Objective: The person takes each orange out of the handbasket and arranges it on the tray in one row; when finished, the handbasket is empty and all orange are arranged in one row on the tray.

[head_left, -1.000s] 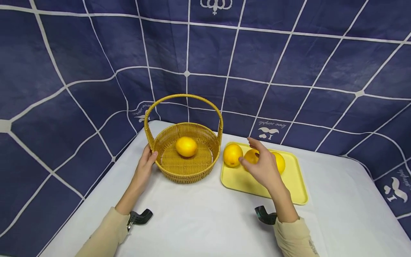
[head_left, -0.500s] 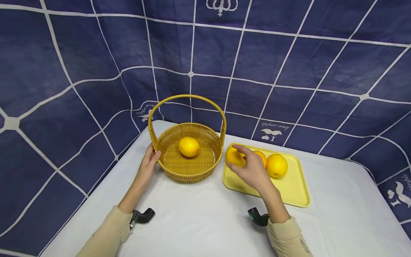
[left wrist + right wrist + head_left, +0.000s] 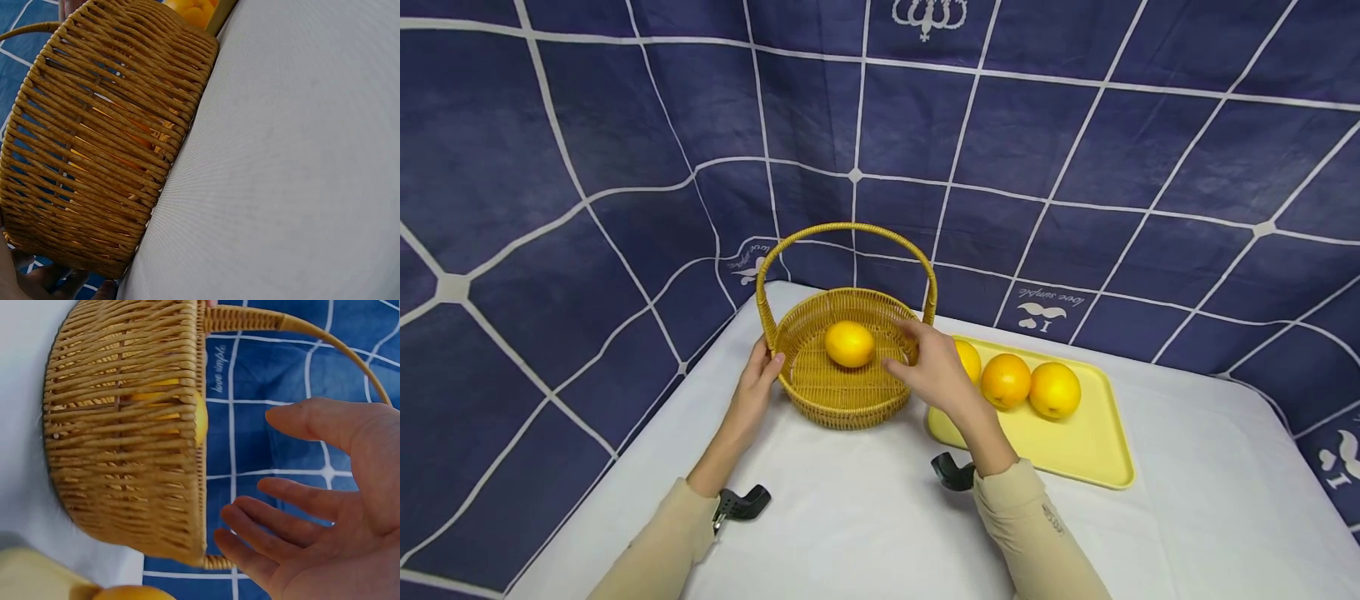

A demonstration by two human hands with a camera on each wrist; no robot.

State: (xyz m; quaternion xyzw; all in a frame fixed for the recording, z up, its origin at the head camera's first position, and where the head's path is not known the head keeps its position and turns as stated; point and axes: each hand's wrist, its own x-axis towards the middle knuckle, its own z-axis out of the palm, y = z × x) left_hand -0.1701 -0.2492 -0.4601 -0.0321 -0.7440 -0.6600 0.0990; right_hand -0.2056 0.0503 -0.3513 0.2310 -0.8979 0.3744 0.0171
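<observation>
The wicker basket (image 3: 847,367) stands near the far left corner of the table (image 3: 865,517), its looped handle arching over a single orange (image 3: 849,344) that lies on its woven floor. The left hand (image 3: 758,385) rests against the basket's left wall, fingers laid along the weave with the thumb near the rim — steadying rather than gripping, as far as the head view shows. The right hand (image 3: 931,369) hovers at the basket's right rim, fingers spread and relaxed, holding nothing; the right wrist view shows the bare palm (image 3: 337,506) just beside the wall. To the right of the basket, almost touching it, lies the yellow tray (image 3: 1075,450) with three oranges (image 3: 1006,380) in a row along its far edge.

Judging from this, the step in hand sits between transfers: one fruit is in the basket and the right hand is empty. The next move would call for a reach back over the tray's near left corner and a full-hand grip on the nearest orange, clearing the handle on the way in.

The leftmost tray orange (image 3: 968,358) is half hidden behind the right hand. In the left wrist view only fingertips (image 3: 44,281) show at the bottom edge, so the left hand's exact contact is hard to make out.
</observation>
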